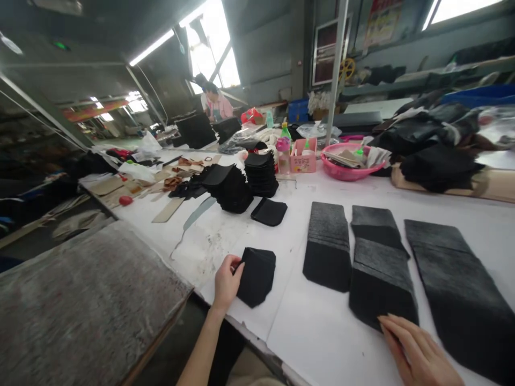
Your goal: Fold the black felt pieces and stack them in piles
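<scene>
My left hand [228,284] pinches the left edge of a black piece with cut corners [257,276], which lies on the white table top. It looks like leather or coated cloth; I cannot tell which. My right hand [420,351] is at the near edge of a black panel [382,292], with fingertips and thumb together on that edge. This panel lies in a middle row of overlapping black pieces with greyish, dusty-looking upper parts. Similar overlapping rows lie to its left [326,246] and right [454,284].
Two tall stacks of black pieces [227,187] [261,174] stand beyond my left hand, beside a low pile [269,211]. Farther back are a pink basin [350,170], a pink box [303,160] and a bottle [283,155]. A grey board [88,305] adjoins the left. A person [217,104] sits far behind.
</scene>
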`<state>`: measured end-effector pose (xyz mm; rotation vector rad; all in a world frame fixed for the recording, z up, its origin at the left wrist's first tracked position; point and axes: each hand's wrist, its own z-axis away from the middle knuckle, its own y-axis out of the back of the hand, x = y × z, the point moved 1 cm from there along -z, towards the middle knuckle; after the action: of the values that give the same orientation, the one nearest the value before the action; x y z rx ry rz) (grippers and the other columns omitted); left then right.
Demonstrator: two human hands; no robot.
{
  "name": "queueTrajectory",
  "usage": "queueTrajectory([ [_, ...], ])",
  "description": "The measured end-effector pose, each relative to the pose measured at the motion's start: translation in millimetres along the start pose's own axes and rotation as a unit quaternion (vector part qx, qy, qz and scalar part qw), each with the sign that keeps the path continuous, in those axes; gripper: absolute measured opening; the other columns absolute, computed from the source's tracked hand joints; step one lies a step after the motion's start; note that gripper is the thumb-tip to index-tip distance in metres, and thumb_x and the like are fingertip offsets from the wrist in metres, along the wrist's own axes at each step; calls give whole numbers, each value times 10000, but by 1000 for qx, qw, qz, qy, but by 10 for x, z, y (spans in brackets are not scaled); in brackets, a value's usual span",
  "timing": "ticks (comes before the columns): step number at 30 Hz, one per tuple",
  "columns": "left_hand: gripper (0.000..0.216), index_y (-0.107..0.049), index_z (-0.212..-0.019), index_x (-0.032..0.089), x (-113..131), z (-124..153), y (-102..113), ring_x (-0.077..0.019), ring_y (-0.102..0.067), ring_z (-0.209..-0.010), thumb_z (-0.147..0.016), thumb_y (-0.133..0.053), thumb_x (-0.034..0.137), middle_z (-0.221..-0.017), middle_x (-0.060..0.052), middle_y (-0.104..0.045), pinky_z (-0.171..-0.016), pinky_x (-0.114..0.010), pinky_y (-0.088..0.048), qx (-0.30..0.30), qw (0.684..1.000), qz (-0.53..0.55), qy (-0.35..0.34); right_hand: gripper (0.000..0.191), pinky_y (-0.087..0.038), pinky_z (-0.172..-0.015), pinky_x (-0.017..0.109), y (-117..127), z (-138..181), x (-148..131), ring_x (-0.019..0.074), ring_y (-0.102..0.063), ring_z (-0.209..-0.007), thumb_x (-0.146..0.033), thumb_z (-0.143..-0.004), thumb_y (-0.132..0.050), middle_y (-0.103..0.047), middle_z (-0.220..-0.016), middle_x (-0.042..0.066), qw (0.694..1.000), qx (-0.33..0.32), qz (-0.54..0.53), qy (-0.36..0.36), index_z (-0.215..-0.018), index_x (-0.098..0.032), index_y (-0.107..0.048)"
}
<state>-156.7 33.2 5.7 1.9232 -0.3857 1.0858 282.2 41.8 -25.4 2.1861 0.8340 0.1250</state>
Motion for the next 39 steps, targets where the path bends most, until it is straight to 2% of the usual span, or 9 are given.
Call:
queueTrajectory([
  [4, 275, -562, -920, 186, -31, 21, 65, -205, -645, -854, -825, -604, 441, -889, -65, -651, -795, -335, -520, -20, 997, 68, 25, 219, -486, -887, 347, 74, -154, -166, 207, -675, -918, -335, -973, -526, -697, -1045, 56, 1000, 4, -23, -17, -1111, -208, -638],
  [10, 467, -539, -1169, 155, -91, 19, 121, -220, -670, -997, -834, -644, 464, -1068, -116, -680, -881, -348, -544, -27, 974, 204, 93, 230, -493, -855, 349, -60, -193, -221, 211, -672, -917, -339, -986, -490, -692, -1040, 54, 998, -39, -44, -9, -1106, -209, -638],
  [15, 478, -597, -1119, 147, -76, 28, 124, -223, -660, -1016, -796, -702, 483, -1115, -117, -680, -900, -333, -537, -32, 952, 271, 138, 203, -488, -876, 345, -117, -244, -342, 209, -656, -935, -294, -986, -498, -678, -1040, 63, 996, -51, -71, -6, -1116, -201, -625],
  [22, 483, -567, -1116, 162, 116, 14, 132, -214, -677, -919, -813, -677, 521, -1018, -83, -694, -807, -304, -553, -43, 936, 309, 160, 164, -515, -805, 321, -301, -574, -758, 197, -647, -921, -227, -989, -499, -670, -1005, 61, 982, -87, -169, 0, -1113, -211, -605],
  [26, 405, -546, -1105, 159, 127, -28, 77, -222, -675, -911, -885, -554, 500, -965, -85, -685, -794, -324, -548, -39, 976, 187, 104, 159, -538, -782, 310, -389, -706, -943, 194, -659, -910, -202, -986, -493, -673, -985, 62, 971, -98, -220, -4, -1104, -216, -599],
  [29, 297, -583, -1069, 172, 68, -23, 3, -236, -661, -889, -862, -596, 384, -896, -71, -673, -801, -346, -525, -35, 994, 85, 65, 164, -550, -751, 314, -430, -711, -994, 197, -669, -879, -217, -994, -471, -676, -959, 58, 968, -118, -221, -4, -1082, -220, -609],
  [31, 247, -593, -1102, 192, 43, 1, -40, -246, -650, -927, -884, -569, 308, -971, -78, -675, -828, -364, -507, -34, 999, -11, 27, 178, -559, -730, 316, -450, -679, -989, 202, -676, -866, -240, -998, -458, -679, -957, 59, 968, -129, -216, -8, -1073, -225, -618],
  [34, 245, -563, -1169, 207, 45, 40, -73, -245, -639, -1001, -941, -484, 247, -1105, -91, -655, -848, -356, -497, -29, 987, -155, -28, 185, -571, -725, 316, -465, -628, -951, 207, -684, -861, -268, -998, -450, -682, -961, 59, 969, -126, -214, -13, -1059, -232, -620],
  [39, 196, -595, -1102, 198, 73, 69, -48, -213, -639, -904, -964, -459, 232, -1052, -85, -622, -740, -290, -485, -31, 961, -269, -50, 173, -568, -726, 309, -489, -643, -935, 200, -680, -866, -268, -1003, -441, -676, -964, 48, 967, -138, -215, -10, -1056, -241, -604],
])
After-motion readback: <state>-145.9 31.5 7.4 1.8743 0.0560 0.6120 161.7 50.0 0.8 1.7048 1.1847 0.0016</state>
